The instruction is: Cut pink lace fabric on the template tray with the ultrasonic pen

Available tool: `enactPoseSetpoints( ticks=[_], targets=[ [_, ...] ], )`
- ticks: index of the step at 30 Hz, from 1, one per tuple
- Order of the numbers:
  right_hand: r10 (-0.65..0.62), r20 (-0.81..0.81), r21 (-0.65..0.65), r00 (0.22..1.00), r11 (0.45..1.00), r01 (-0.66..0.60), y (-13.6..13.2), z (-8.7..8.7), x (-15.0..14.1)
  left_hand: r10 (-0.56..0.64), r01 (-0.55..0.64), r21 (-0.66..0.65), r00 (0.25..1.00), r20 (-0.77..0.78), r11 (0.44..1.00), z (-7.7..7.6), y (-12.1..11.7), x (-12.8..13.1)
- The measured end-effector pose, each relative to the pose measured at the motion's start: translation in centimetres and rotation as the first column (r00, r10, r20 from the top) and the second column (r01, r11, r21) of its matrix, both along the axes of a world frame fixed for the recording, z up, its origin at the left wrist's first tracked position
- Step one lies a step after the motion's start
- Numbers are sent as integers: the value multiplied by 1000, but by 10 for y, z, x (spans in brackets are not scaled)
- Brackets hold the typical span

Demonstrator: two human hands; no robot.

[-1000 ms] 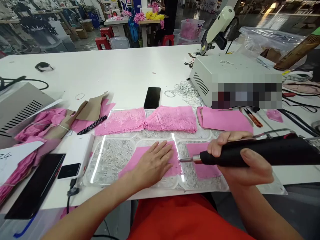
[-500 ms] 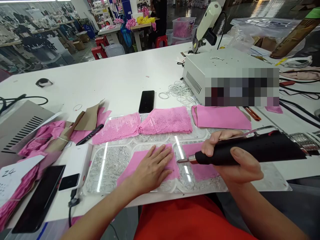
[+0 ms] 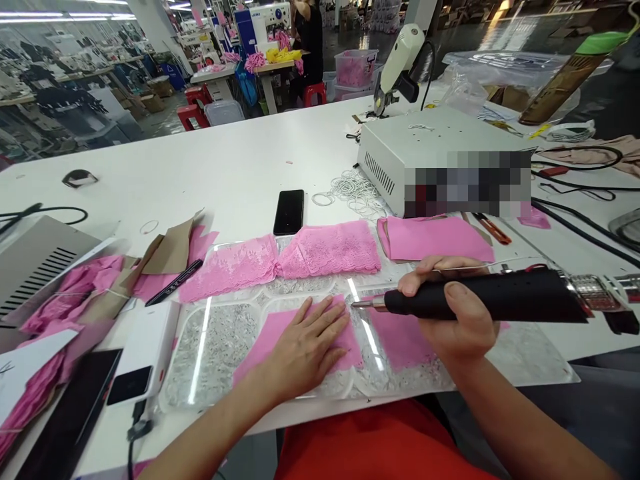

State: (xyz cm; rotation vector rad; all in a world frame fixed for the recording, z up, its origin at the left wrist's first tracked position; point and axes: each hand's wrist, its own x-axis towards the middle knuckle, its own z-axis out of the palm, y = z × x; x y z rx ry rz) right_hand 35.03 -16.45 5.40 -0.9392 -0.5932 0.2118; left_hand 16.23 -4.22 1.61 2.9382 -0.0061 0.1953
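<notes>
My left hand [image 3: 306, 347] lies flat, fingers spread, on a piece of pink fabric [image 3: 257, 347]. In my right hand [image 3: 463, 327] is a black ultrasonic hand tool [image 3: 520, 295] with a narrow metal tip, pointing left. The tip is close to the fabric's upper right edge; I cannot tell whether it touches. A second pink fabric piece [image 3: 400, 337] lies to the right, partly behind my right hand. Both pieces rest on a clear sheet [image 3: 213, 357] over a mottled grey surface. Beyond them are pink lace pieces [image 3: 333, 247].
A grey vented box [image 3: 450, 130] stands at back right, near tangled white cord [image 3: 357, 190]. A phone [image 3: 289, 213] and folded pink fabric [image 3: 435, 239] lie beyond my hands. At left are a white power bank [image 3: 143, 350], a black marker [image 3: 174, 283] and pink bundles [image 3: 75, 283].
The tool's tip has shifted slightly away from me along the fabric's right edge. My left hand stays pressed on the fabric. The camera view has tilted up a little.
</notes>
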Motion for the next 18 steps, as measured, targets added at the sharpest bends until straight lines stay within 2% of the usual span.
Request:
enactPoseSetpoints(
  ticks=[9,18],
  targets=[
    [-7,14,2,1000,1000,6,8,2,1,29,-33,41,995,92,999,-5,6,-2],
    [5,25,17,1000,1000,-5,12,-1,2,17,-20,78,999,38,997,-5,5,1]
  ],
)
